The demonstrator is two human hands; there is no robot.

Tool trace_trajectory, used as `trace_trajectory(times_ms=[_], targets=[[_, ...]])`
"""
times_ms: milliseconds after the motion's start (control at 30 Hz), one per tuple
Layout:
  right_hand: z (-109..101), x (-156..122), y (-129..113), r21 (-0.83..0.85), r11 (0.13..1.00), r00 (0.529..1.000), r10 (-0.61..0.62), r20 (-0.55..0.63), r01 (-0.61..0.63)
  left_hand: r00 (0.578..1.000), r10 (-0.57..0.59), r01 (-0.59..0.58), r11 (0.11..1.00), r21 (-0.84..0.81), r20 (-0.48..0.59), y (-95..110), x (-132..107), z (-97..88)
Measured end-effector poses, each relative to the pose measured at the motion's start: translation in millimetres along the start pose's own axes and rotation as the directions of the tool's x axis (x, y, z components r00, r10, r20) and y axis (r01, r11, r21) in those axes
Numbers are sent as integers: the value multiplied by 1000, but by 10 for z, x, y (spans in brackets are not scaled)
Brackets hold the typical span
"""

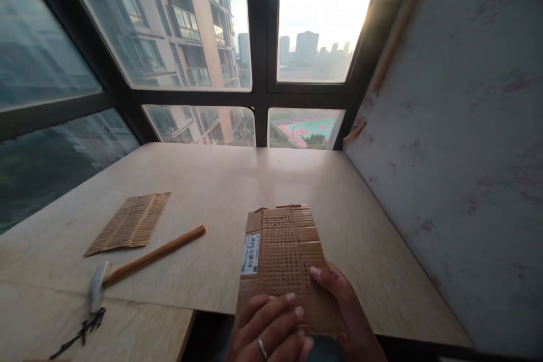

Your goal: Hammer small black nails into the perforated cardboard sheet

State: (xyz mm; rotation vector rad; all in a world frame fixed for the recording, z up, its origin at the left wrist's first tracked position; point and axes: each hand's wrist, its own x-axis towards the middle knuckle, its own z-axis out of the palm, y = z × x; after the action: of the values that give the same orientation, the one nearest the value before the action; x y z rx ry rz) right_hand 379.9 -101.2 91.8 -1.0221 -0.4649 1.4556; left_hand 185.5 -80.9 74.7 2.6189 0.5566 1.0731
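A brown cardboard piece (pixel 282 257) full of small punched holes, with a white barcode label (pixel 250 253) on its left side, lies at the near edge of the wooden table (pixel 229 181). My left hand (pixel 267 328), a ring on one finger, rests with fingers flat on the cardboard's near end. My right hand (pixel 343 311) grips the cardboard's right near corner, thumb on top.
A hammer (pixel 139 263) with a wooden handle lies to the left, its metal head near a small heap of dark nails (pixel 82 331). A second perforated cardboard piece (pixel 129 223) lies further left. Large windows stand behind the table; a pale wall closes the right side.
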Motion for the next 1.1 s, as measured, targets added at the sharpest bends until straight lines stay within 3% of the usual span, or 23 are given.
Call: trace_trajectory(times_ms=[67, 100, 167, 233, 300, 400, 467, 533, 667, 733, 833, 1100], targets=[[-178, 26, -54, 14, 1000, 997, 13, -80, -12, 972, -120, 115, 993, -37, -204, -29, 49, 27], [-259, 38, -74, 11, 1000, 995, 18, -103, -17, 930, -224, 213, 975, -68, -290, -55, 76, 36], [-399, 64, -95, -5, 1000, 993, 28, -115, -29, 798, -472, 446, 881, -160, -376, -145, 137, 70], [-508, 98, -95, -13, 999, 993, 50, -105, -52, 643, -694, 638, 719, -276, -325, -285, 201, 143], [-591, 138, -84, -23, 997, 993, 73, -91, -75, 510, -842, 736, 534, -417, -177, -443, 252, 251], [-685, 190, -76, -66, 993, 992, 92, -87, -97, 407, -911, 759, 294, -581, 72, -617, 287, 421], [-738, 209, -91, -99, 989, 992, 98, -80, -106, 380, -914, 759, 221, -613, 142, -663, 298, 503], [-786, 216, -119, -125, 986, 992, 102, -77, -111, 358, -923, 765, 204, -611, 140, -669, 319, 546], [-862, 233, -168, -147, 983, 991, 96, -91, -109, 309, -924, 750, 93, -654, 223, -652, 407, 546], [-884, 258, -178, -150, 983, 992, 88, -95, -102, 323, -907, 705, 40, -708, 270, -656, 473, 527], [-888, 318, -197, -158, 983, 992, 82, -96, -97, 358, -905, 634, 55, -771, 230, -683, 586, 502], [-954, 494, -313, -293, 956, 995, -5, -103, -26, 332, -926, 605, 61, -794, 181, -786, 727, 490]])
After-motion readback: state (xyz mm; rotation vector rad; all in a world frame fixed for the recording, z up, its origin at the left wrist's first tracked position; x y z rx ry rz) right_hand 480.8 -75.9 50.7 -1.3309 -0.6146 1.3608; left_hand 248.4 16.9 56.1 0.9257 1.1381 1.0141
